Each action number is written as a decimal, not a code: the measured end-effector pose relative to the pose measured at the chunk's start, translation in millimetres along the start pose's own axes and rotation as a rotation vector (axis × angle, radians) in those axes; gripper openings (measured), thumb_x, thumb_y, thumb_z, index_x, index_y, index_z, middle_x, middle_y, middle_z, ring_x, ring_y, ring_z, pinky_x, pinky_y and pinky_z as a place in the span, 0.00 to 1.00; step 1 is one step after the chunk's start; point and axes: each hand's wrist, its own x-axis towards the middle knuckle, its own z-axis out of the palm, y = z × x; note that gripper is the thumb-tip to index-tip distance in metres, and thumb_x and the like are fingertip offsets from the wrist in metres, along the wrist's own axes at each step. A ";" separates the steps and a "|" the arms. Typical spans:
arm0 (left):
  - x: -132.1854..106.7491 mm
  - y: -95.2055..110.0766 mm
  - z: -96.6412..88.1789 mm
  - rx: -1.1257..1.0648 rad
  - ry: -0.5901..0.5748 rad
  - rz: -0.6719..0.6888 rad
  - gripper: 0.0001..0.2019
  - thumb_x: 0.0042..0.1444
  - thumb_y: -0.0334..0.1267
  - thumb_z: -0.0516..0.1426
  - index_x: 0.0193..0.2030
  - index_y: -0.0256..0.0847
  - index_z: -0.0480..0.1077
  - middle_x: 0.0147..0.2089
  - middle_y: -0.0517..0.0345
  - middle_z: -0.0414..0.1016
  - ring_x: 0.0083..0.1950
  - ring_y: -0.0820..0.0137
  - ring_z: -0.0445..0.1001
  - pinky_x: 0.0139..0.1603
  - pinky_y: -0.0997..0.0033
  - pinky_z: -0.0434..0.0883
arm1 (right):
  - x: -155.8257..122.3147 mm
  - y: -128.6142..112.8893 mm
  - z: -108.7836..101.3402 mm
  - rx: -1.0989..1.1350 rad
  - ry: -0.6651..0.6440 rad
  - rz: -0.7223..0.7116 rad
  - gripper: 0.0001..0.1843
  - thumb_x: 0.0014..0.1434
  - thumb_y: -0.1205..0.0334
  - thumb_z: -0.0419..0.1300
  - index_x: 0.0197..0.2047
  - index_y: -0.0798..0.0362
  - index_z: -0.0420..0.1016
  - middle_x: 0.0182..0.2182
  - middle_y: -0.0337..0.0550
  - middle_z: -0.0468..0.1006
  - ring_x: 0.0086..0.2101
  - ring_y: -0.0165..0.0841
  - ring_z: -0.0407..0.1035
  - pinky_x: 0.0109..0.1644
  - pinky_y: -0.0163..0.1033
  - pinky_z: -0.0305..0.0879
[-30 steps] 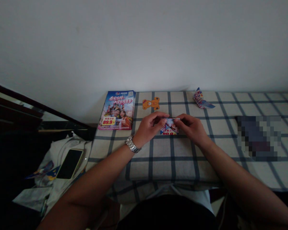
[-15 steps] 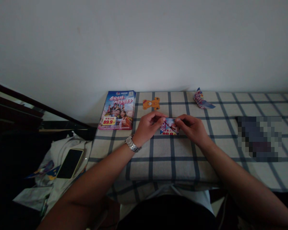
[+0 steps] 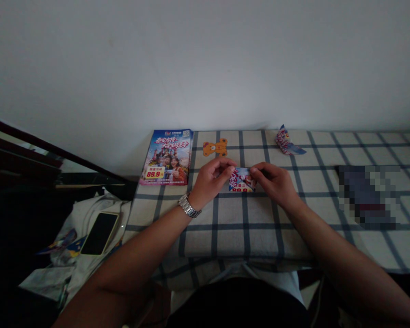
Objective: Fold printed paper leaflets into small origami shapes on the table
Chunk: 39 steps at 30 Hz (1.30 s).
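Observation:
Between my two hands is a small folded flyer [image 3: 242, 180], printed in blue, pink and red with part of a price showing. My left hand [image 3: 214, 176], with a steel watch on its wrist, pinches the flyer's upper left corner between thumb and fingers. My right hand [image 3: 272, 180] pinches its upper right corner. A stack of matching flat flyers [image 3: 168, 157] lies to the left of my left hand. Beyond my left hand, a flat orange teddy bear figure [image 3: 215, 147] lies on the checked tablecloth [image 3: 232, 234].
A folded paper piece [image 3: 288, 143] stands at the back, near the wall [image 3: 205, 64]. At right lies a dark, pixelated object [image 3: 369, 196]. Below the table's left side, a phone [image 3: 100, 233] rests on a whitish bag [image 3: 78, 214].
The folded flyer has shifted very slightly and its lower edge now looks straighter. Both hands keep their pinch in nearly the same place.

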 end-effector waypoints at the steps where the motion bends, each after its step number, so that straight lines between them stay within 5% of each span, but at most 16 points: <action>1: 0.0 -0.6 -0.1 -0.020 -0.005 -0.008 0.12 0.68 0.47 0.62 0.47 0.41 0.77 0.45 0.54 0.81 0.44 0.70 0.79 0.46 0.72 0.76 | -0.1 0.9 -0.2 0.009 0.005 -0.001 0.17 0.69 0.46 0.63 0.38 0.50 0.80 0.26 0.39 0.82 0.28 0.34 0.76 0.35 0.38 0.71; 6: -0.2 -2.3 0.1 -0.135 -0.030 -0.060 0.15 0.66 0.48 0.64 0.51 0.41 0.76 0.49 0.52 0.81 0.49 0.68 0.80 0.51 0.69 0.78 | -0.3 4.5 -0.8 0.023 0.029 -0.017 0.18 0.69 0.44 0.63 0.38 0.50 0.81 0.28 0.40 0.82 0.28 0.34 0.75 0.35 0.39 0.70; 23: -0.4 -8.8 3.8 -0.220 0.023 -0.210 0.12 0.62 0.48 0.67 0.41 0.41 0.81 0.40 0.56 0.83 0.42 0.69 0.79 0.47 0.67 0.76 | -1.5 1.5 -1.3 -0.052 0.026 -0.048 0.19 0.69 0.43 0.62 0.40 0.50 0.80 0.28 0.41 0.82 0.29 0.35 0.76 0.35 0.40 0.71; 32: -2.2 0.0 1.4 -0.016 0.003 -0.148 0.11 0.66 0.46 0.62 0.41 0.41 0.79 0.39 0.56 0.82 0.39 0.69 0.79 0.42 0.69 0.76 | -1.4 -0.1 -1.2 -0.100 0.012 -0.060 0.19 0.70 0.43 0.60 0.39 0.49 0.80 0.27 0.41 0.82 0.28 0.35 0.75 0.34 0.39 0.70; 39: -3.3 3.4 5.5 -0.002 -0.125 -0.035 0.10 0.66 0.46 0.63 0.48 0.43 0.78 0.46 0.54 0.83 0.45 0.69 0.81 0.47 0.69 0.78 | -1.8 0.4 0.5 -0.123 -0.068 -0.068 0.19 0.69 0.44 0.61 0.39 0.50 0.81 0.28 0.42 0.83 0.28 0.34 0.75 0.32 0.38 0.69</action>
